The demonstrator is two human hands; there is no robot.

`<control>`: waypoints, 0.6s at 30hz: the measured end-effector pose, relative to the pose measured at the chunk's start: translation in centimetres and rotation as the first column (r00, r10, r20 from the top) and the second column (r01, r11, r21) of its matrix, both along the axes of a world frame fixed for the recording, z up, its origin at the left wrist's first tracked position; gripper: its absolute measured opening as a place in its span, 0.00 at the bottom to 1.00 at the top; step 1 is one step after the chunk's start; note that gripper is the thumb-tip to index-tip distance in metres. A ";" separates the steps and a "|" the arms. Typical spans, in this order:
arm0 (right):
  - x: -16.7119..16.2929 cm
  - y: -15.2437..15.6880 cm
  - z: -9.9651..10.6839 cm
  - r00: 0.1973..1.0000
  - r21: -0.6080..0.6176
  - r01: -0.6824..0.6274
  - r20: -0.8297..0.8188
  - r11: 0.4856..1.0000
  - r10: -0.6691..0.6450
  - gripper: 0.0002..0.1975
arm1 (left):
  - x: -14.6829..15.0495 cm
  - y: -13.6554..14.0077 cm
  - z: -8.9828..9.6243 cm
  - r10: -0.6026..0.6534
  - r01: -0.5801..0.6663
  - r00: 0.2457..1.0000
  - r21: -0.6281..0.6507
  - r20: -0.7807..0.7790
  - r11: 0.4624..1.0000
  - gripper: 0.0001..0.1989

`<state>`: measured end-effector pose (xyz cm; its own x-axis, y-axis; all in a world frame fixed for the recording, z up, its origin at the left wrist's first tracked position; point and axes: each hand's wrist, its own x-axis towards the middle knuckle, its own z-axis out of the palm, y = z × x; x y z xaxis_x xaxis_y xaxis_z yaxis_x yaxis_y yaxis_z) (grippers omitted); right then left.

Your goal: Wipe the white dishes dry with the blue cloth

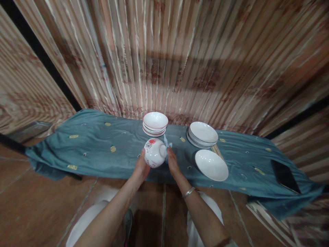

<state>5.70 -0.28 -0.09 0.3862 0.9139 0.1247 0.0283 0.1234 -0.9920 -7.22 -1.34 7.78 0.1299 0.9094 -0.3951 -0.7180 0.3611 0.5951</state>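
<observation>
A white bowl [154, 155] with a red flower print is tipped on its side above the table, its foot ring turned to the right. My left hand [142, 167] grips the bowl at its left side. My right hand [172, 160] is closed on a pale blue cloth [166, 141] at the right, by the bowl's foot. Just behind the bowl stands a stack of red-rimmed white bowls [155, 120]. The right fingers are partly hidden by the cloth and bowl.
A stack of white plates [203, 133] stands at the right, with a single white dish [211, 165] in front and chopsticks [218, 152] between. A black phone-like slab [285, 175] lies at the far right of the teal tablecloth [97, 147]. Behind hangs a striped curtain [164, 61].
</observation>
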 end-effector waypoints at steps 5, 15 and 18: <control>-0.6 -1.1 0.6 0.999 -0.094 -0.027 0.023 0.995 0.030 0.35 | 0.0 0.0 0.2 0.014 -0.011 0.999 -0.069 0.040 0.998 0.23; -2.2 -4.4 1.1 0.946 -0.030 -0.037 0.322 0.999 0.045 0.33 | 0.0 0.4 0.2 0.022 -0.012 0.997 -0.133 0.079 0.991 0.23; -2.8 -5.4 1.2 0.913 -0.036 -0.028 0.406 0.999 0.041 0.33 | 0.1 0.4 0.0 0.013 -0.004 0.997 -0.106 0.079 0.994 0.24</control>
